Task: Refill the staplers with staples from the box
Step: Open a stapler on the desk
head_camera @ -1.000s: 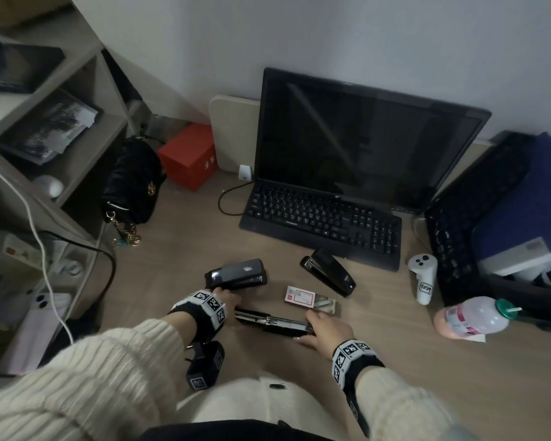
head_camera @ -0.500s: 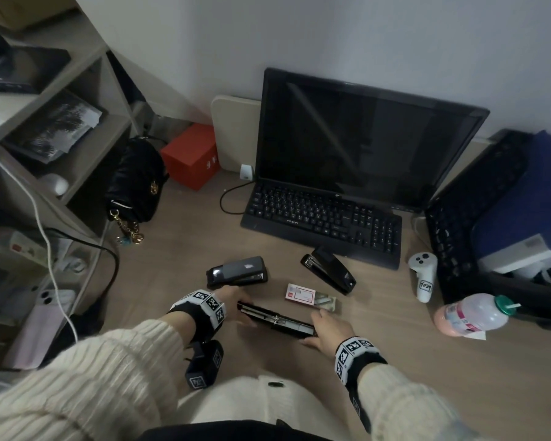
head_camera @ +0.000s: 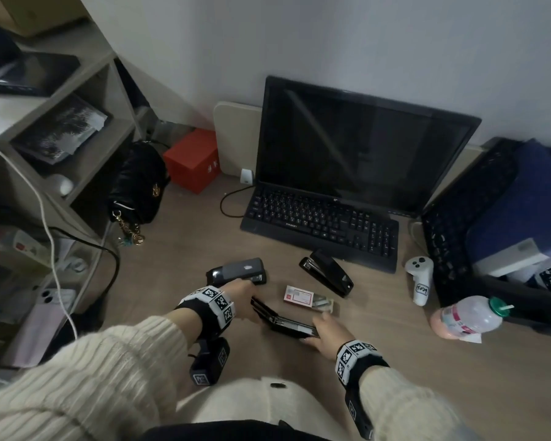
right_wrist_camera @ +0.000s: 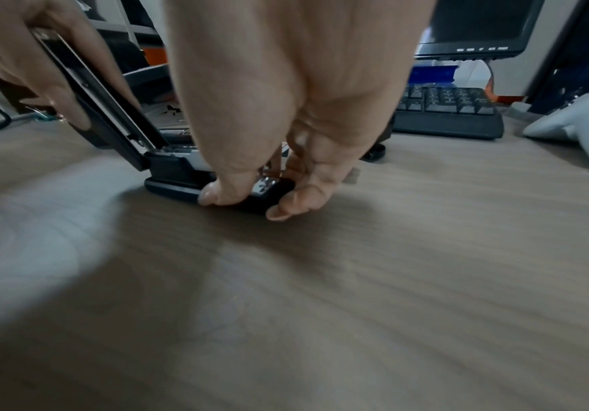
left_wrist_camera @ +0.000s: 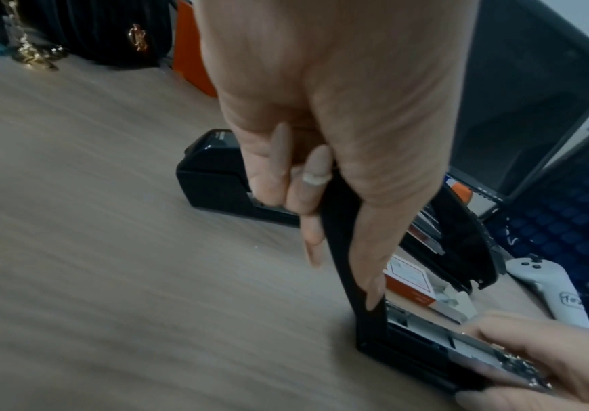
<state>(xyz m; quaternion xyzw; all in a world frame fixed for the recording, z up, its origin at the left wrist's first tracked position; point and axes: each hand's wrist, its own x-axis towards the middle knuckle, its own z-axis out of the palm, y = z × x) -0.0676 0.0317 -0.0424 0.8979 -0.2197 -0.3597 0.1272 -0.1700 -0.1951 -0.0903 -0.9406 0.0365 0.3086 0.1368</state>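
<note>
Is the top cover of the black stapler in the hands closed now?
No, the left hand holds the black stapler's cover raised.

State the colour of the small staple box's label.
White and red on the small cardboard staple box, clearest in the head view.

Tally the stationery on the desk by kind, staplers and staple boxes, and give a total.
Staplers: 3, the open stapler held by both hands, the grey-topped stapler and the black stapler.
Staple boxes: 1, the staple box.
Total: 4.

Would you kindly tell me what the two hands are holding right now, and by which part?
One opened stapler: the left hand grips its raised top cover, the right hand pinches the front end of its base.
</note>
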